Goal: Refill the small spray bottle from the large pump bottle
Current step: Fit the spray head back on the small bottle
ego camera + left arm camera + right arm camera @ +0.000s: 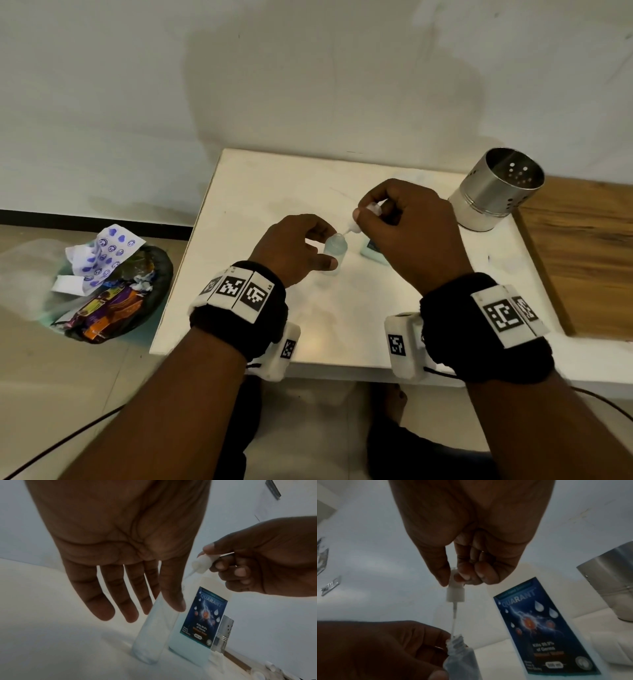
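The small clear spray bottle stands on the white table with its threaded neck bare. My left hand grips it, thumb on the near side and fingers on the far side. Just above the neck, my right hand pinches the white spray head by its top. The head's thin dip tube runs down into the bottle's mouth. The large bottle with a blue label stands right behind the small one. In the head view my right hand hides most of it; its pump is not visible.
A perforated steel cylinder stands at the table's far right corner, beside the large bottle. A wooden surface adjoins the table on the right. On the floor to the left sits a black bag of rubbish. The wall is close behind.
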